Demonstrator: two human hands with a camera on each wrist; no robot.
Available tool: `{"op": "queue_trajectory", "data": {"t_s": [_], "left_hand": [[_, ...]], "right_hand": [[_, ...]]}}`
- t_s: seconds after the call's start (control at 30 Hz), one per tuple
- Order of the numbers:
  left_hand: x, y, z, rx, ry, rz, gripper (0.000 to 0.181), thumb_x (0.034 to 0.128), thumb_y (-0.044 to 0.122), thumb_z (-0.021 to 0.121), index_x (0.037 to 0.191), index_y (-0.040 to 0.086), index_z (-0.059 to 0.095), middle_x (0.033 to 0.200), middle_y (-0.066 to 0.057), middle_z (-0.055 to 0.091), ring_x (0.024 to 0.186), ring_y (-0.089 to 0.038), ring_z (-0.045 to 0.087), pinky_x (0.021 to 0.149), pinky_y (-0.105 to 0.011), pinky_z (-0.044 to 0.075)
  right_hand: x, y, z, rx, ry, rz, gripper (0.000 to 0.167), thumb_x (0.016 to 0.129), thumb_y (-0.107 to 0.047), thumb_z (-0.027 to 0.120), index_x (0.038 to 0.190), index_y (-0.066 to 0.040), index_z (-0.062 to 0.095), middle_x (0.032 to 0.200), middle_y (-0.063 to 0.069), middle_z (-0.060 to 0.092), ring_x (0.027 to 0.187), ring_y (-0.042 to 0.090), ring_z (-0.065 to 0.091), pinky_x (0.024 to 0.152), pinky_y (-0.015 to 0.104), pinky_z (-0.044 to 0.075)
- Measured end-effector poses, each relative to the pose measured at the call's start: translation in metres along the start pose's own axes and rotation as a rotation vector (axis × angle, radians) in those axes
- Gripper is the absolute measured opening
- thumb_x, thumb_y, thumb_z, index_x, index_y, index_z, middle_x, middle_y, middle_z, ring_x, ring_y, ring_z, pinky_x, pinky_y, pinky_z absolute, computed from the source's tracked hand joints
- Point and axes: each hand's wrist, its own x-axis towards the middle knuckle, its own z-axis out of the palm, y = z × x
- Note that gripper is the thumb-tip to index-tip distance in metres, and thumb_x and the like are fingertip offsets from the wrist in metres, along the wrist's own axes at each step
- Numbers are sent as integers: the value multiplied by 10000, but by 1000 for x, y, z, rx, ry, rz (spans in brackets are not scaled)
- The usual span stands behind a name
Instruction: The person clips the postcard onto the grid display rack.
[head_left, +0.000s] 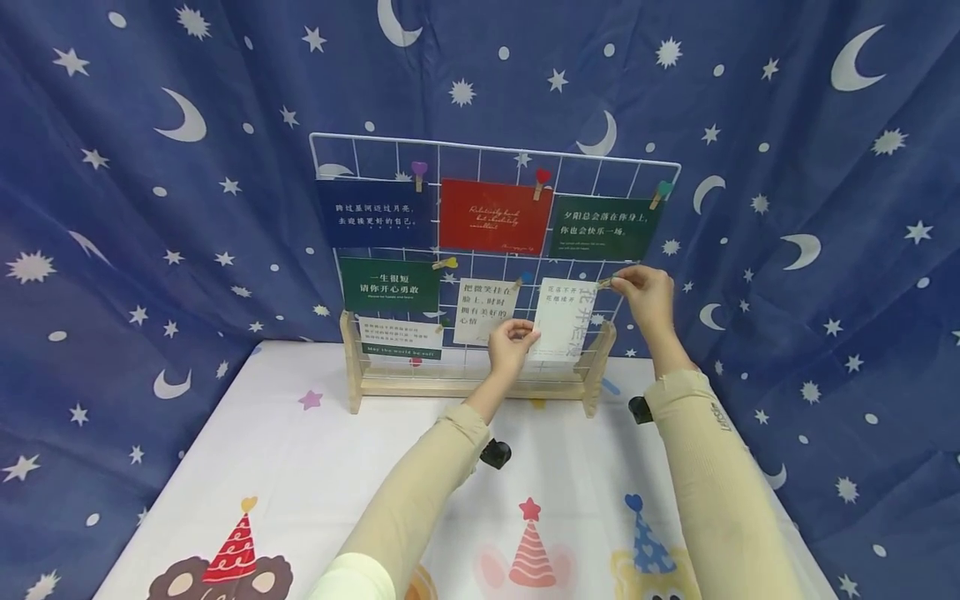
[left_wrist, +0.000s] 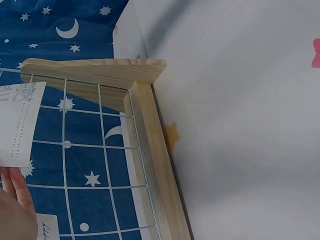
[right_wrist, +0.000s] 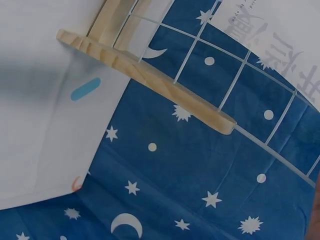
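A white card (head_left: 561, 321) with grey vertical lettering lies against the white wire grid (head_left: 480, 152), at its lower right. My left hand (head_left: 510, 346) pinches this card by its left edge; in the left wrist view the fingers (left_wrist: 19, 186) are at the card's edge, the thumb hidden. At the card's upper right corner my right hand (head_left: 651, 300) pinches a small wooden clothespin (head_left: 606, 283). The right wrist view has the card (right_wrist: 270, 40) at its upper right, with only a sliver of the hand at the edge.
Blue (head_left: 378, 215), red (head_left: 495, 218) and green (head_left: 606, 229) cards hang above on heart-topped pegs. Another green card (head_left: 390, 285), a white card (head_left: 480, 321) and a white-green card (head_left: 401, 337) hang lower left. A wooden stand (head_left: 472, 388) holds the grid before a blue curtain (head_left: 247, 208).
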Motion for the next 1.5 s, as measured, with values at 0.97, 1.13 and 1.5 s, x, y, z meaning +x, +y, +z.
{"op": "queue_trajectory", "data": {"t_s": [0.97,1.13,1.5], "left_hand": [[-3,-6,5,69,94,-72,139,739,21,756,849,-6,676,825,-157,717,726,-235,665,702,-243,518],[-2,-5,4,88,99,-113,99,788,57,728,869,14,690,856,-145,725,762,-261,673,713,-284,502],[-11,-10,3,85,100,-44,191,889,60,611,1060,19,687,1056,-139,703,950,-267,678,834,-308,559]], "right_hand": [[6,1,2,-53,-230,-6,198,921,-25,558,1042,115,625,981,295,667,649,133,626,671,332,576],[4,1,8,-45,-216,7,218,927,-38,556,1081,102,622,1012,282,669,622,98,602,605,228,547],[-1,0,19,-35,-177,10,243,954,-60,519,1145,75,585,1125,282,625,550,252,634,494,160,475]]}}
